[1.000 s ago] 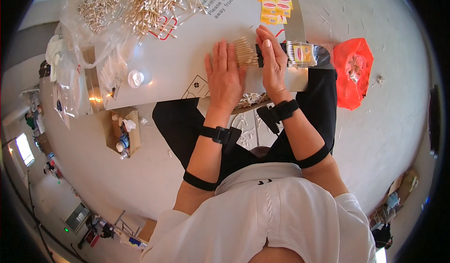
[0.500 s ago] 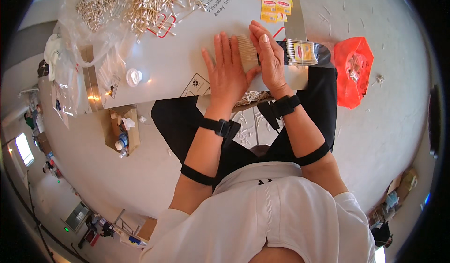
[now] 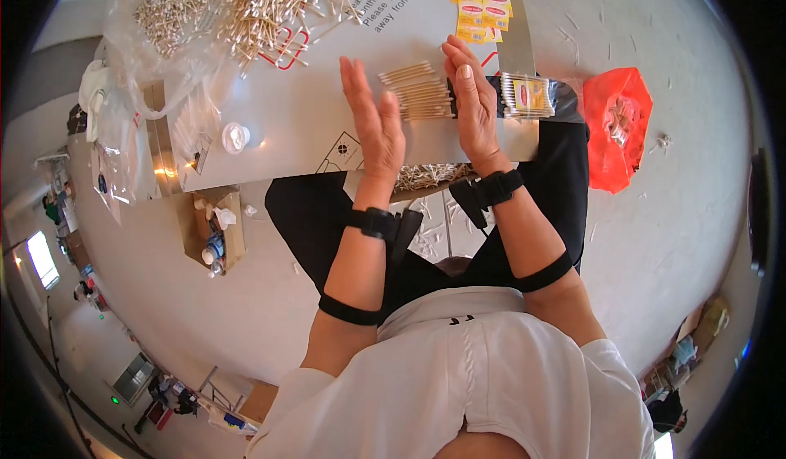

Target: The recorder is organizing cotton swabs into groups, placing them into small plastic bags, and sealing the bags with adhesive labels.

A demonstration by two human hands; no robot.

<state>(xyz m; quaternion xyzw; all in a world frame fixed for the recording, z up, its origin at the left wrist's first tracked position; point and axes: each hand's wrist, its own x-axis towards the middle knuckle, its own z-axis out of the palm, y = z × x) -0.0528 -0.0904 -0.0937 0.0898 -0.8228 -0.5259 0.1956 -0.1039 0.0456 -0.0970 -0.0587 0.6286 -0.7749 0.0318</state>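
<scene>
A loose row of cotton swabs point(image 3: 417, 92) lies flat on the table, between my two hands. My left hand point(image 3: 375, 123) stands on its edge at the left of the row, fingers stretched out and its palm turned toward the swabs. On the other side my right hand point(image 3: 476, 107) is held edgewise with straight fingers, close against the swab ends. Neither hand grips anything. Just right of my right hand is a filled pack of cotton swabs point(image 3: 528, 95) with a yellow label, resting on a black strip.
A big heap of cotton swabs point(image 3: 278, 9) and a clear plastic bag point(image 3: 131, 74) occupy the far left. Yellow cards point(image 3: 483, 13) lie at the far right. A small white round container point(image 3: 236, 137) sits at left. Beyond the table's right edge hangs a red bag point(image 3: 620, 152).
My left hand has moved left, off the swabs, and turned from palm-down onto its edge, uncovering the row. My right hand has barely moved.
</scene>
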